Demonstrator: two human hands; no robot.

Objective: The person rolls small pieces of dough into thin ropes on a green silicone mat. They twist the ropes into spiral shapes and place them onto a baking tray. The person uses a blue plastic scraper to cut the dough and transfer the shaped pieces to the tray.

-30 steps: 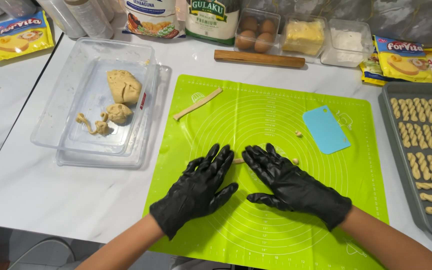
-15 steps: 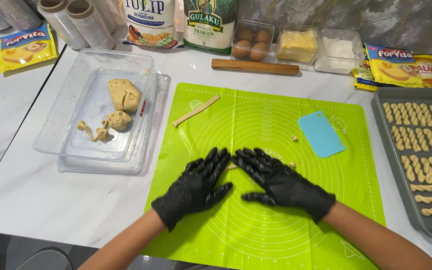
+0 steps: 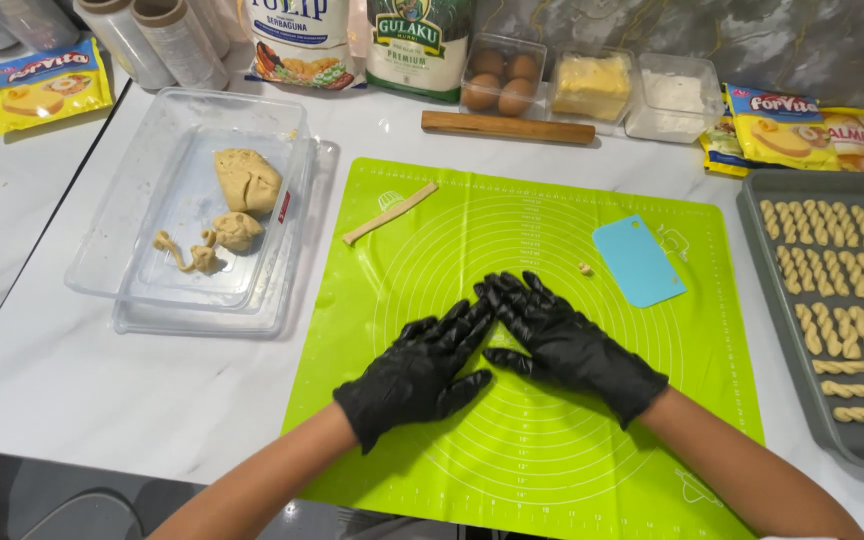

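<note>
My left hand [image 3: 422, 370] and my right hand [image 3: 562, 340], both in black gloves, lie flat, palms down, on the green silicone mat [image 3: 552, 220]. Their fingertips meet near the mat's middle. Nothing shows in either hand, and whatever lies under the palms is hidden. A thin strip of dough [image 3: 389, 213] rests on the mat's far left part. A small dough crumb [image 3: 584, 268] sits beside a light blue scraper [image 3: 638, 260] to the right of my hands.
A clear plastic container [image 3: 142, 215] with dough lumps [image 3: 247, 180] stands left of the mat. A grey baking tray [image 3: 752, 260] holding several twisted dough pieces [image 3: 852, 260] sits at right. Along the back are a wooden rolling pin [image 3: 508, 127], eggs [image 3: 500, 80], butter [image 3: 592, 85] and bags.
My hands have slid closer together until the fingertips touch. The bit of dough seen between them a second ago is now covered.
</note>
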